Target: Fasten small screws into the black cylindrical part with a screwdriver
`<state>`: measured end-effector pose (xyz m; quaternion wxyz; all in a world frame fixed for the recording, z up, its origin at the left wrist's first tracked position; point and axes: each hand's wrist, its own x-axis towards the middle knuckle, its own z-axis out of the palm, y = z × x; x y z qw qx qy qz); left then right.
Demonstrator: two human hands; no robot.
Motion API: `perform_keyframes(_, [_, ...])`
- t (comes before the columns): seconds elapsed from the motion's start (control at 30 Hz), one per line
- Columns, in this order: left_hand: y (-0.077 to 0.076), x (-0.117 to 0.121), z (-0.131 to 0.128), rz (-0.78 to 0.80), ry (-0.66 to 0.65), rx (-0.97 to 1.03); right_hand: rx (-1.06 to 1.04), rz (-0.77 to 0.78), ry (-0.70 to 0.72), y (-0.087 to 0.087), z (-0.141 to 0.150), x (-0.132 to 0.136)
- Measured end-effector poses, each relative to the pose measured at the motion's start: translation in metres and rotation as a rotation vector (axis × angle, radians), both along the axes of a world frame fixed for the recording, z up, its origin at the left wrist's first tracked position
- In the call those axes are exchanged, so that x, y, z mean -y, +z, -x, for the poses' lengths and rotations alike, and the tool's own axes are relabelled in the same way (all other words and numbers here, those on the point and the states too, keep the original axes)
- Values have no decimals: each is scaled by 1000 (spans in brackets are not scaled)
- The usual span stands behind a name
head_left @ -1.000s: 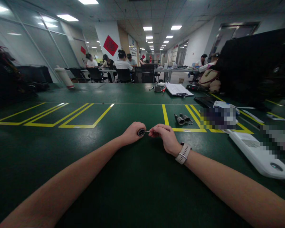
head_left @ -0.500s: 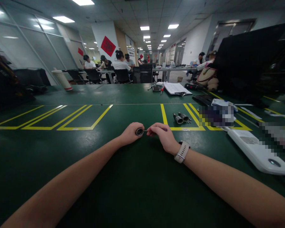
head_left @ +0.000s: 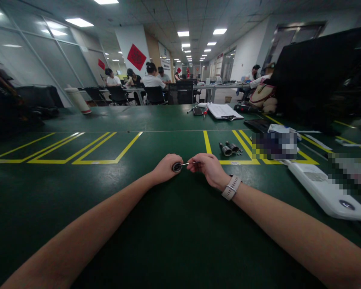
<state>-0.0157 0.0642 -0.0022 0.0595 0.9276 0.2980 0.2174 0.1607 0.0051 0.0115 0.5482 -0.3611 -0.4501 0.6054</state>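
Note:
My left hand point(head_left: 165, 168) is wrapped round a dark cylindrical metal part point(head_left: 177, 167), whose round open end faces me. Between the fingertips of my right hand point(head_left: 207, 167) is a thin metal rod point(head_left: 185, 164), its tip at the mouth of the cylinder. Whether the tip touches inside is too small to tell. To the right of my hands, two similar metal cylinders point(head_left: 228, 151) lie on the table by several tiny metal pieces point(head_left: 240, 152), within a yellow-taped area.
Yellow tape outlines point(head_left: 96, 162) mark the green table point(head_left: 156, 224). A white device point(head_left: 327, 188) lies at the right, near a blurred-out pile. Farther back are a clipboard with papers point(head_left: 224, 111), a red-handled tool point(head_left: 205, 113) and a white cup point(head_left: 78, 100). People sit beyond the table.
My right hand has turned slightly and shifted a little right, and more of the thin rod shows between the hands. My left hand holds the cylinder in nearly the same place.

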Motion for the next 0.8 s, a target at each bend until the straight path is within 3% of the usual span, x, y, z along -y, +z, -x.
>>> perform_keyframes(0.37, [2, 2, 0, 64, 34, 25, 47, -155, -78, 0, 0, 6])
perform_keyframes(0.8, [-1, 1, 1, 55, 82, 37, 82, -134, -112, -4, -2, 9])
